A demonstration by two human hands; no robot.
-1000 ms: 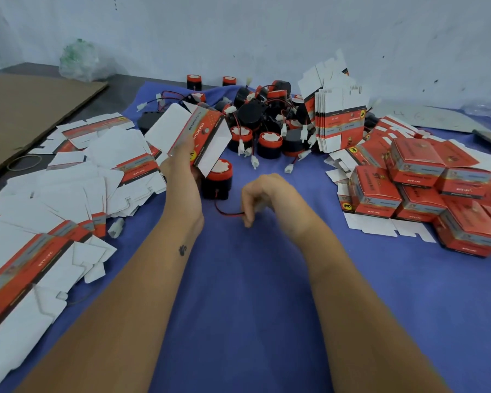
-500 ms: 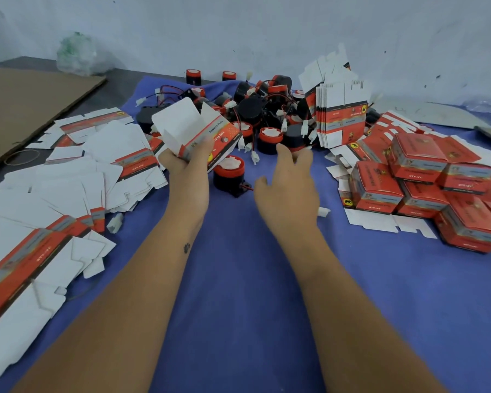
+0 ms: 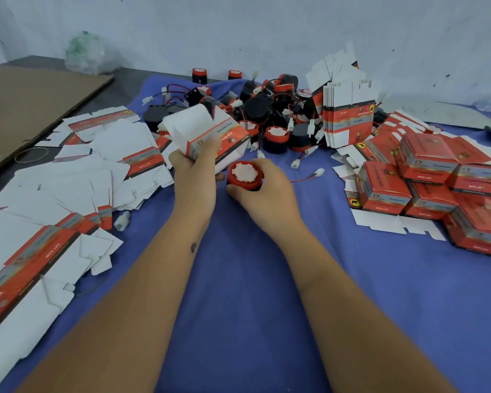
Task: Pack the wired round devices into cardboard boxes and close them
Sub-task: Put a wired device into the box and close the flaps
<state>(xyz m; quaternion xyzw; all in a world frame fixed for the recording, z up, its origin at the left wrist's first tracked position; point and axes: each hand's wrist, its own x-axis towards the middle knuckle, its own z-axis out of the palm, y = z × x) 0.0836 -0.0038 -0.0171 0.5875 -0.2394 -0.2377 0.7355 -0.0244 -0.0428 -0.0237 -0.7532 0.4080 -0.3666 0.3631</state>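
Your left hand (image 3: 194, 168) is gripping an opened cardboard box (image 3: 210, 134), holding it tilted above the blue cloth (image 3: 253, 279) with its white flaps up. Your right hand (image 3: 267, 188) is curling its fingers around a red-topped round device (image 3: 245, 175), just right of the box and touching the cloth; its red wire (image 3: 304, 179) is trailing right. Flat box blanks (image 3: 68, 177) are lying at left, closed boxes (image 3: 431, 177) at right, and more devices (image 3: 267, 114) are piling up at the far side.
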